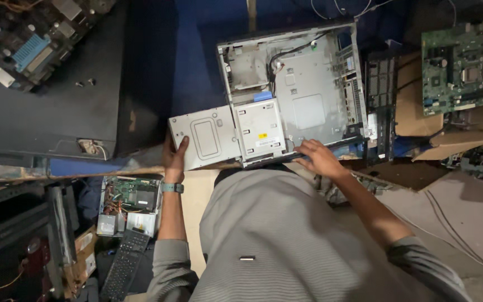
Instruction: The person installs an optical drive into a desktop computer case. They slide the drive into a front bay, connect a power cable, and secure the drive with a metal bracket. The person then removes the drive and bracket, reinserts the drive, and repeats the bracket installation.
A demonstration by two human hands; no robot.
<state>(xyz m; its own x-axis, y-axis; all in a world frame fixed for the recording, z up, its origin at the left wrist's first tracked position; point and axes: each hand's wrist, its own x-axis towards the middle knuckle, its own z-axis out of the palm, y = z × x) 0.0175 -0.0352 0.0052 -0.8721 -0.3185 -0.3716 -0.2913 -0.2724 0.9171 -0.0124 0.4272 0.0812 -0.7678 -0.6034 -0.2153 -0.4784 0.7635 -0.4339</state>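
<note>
An open grey desktop computer case (308, 95) lies flat in front of me, its inside bare metal with a few cables. A silver drive unit (208, 137) sticks out of the case's left side. My left hand (174, 159) grips the near left corner of that drive; a watch sits on the wrist. My right hand (320, 157) rests on the case's near edge, fingers spread over the rim. A second metal drive cage with a yellow sticker (259, 130) sits inside the case beside the silver unit.
A black case panel (57, 106) with a motherboard (23, 45) on it lies at the left. A green motherboard (458, 67) rests on cardboard (448, 137) at the right. A black front bezel (380, 100) stands beside the case. Below left are another opened computer (132, 198) and a keyboard (124, 263).
</note>
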